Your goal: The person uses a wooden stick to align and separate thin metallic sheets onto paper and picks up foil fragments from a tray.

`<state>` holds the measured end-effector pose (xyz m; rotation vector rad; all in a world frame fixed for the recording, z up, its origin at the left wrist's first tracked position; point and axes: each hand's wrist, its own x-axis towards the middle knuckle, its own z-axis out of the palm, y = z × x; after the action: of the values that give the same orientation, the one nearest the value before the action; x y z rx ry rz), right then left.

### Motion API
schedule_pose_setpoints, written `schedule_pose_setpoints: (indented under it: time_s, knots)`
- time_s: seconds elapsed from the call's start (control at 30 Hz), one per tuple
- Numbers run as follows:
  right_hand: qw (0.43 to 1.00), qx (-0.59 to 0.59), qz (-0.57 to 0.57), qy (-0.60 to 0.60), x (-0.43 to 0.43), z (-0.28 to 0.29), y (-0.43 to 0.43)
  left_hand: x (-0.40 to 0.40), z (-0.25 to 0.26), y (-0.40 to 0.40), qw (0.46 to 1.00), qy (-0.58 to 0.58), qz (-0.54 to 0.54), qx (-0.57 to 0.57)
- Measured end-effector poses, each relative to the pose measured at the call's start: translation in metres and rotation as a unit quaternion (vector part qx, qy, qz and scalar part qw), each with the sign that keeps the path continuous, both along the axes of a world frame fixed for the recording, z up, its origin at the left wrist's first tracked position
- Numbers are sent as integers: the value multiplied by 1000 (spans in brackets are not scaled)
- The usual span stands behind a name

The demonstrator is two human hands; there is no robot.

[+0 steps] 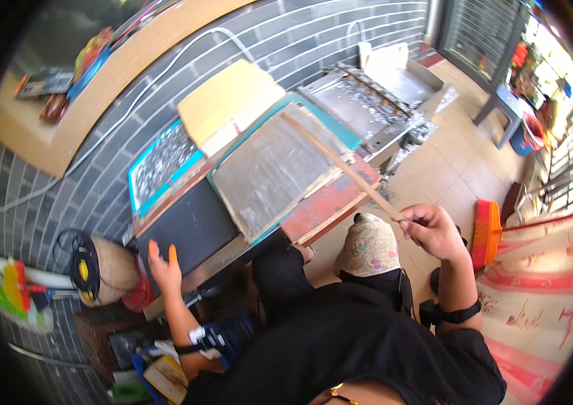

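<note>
My right hand pinches one end of a long, thin wooden stick, whose far part lies over a grey, worn flat sheet. That sheet rests on a teal board at the middle of the workbench. Orange covers sit on two fingertips of my left hand, which is at the near left edge of a black flat panel and holds nothing that I can see. Behind the panel, a blue-rimmed tray holds many small silvery pieces. A yellowish board lies partly over this tray.
A metal machine strewn with silvery bits adjoins the bench's far right. A reddish board forms the near edge. An orange broom, a grey stool and a bucket stand at right. A cable coil hangs at left.
</note>
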<state>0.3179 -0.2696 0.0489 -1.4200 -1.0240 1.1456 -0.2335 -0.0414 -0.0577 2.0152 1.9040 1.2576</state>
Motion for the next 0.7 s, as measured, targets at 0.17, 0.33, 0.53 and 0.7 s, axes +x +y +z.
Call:
schedule_pose_setpoints:
  time_s: [0.17, 0.33, 0.53, 0.7]
  knots:
    - [999, -7, 23, 24, 7, -4, -3, 12, -7, -26, 991, 81, 100, -31]
    - [999, -5, 11, 43, 15, -17, -8, 39, 1, -37, 979, 137, 146, 21]
    - [998, 19, -7, 60, 22, -23, -18, 43, 5, -36, 977, 110, 184, 7]
    - [996, 22, -13, 89, 25, -18, -19, 39, 2, -37, 975, 115, 191, -4]
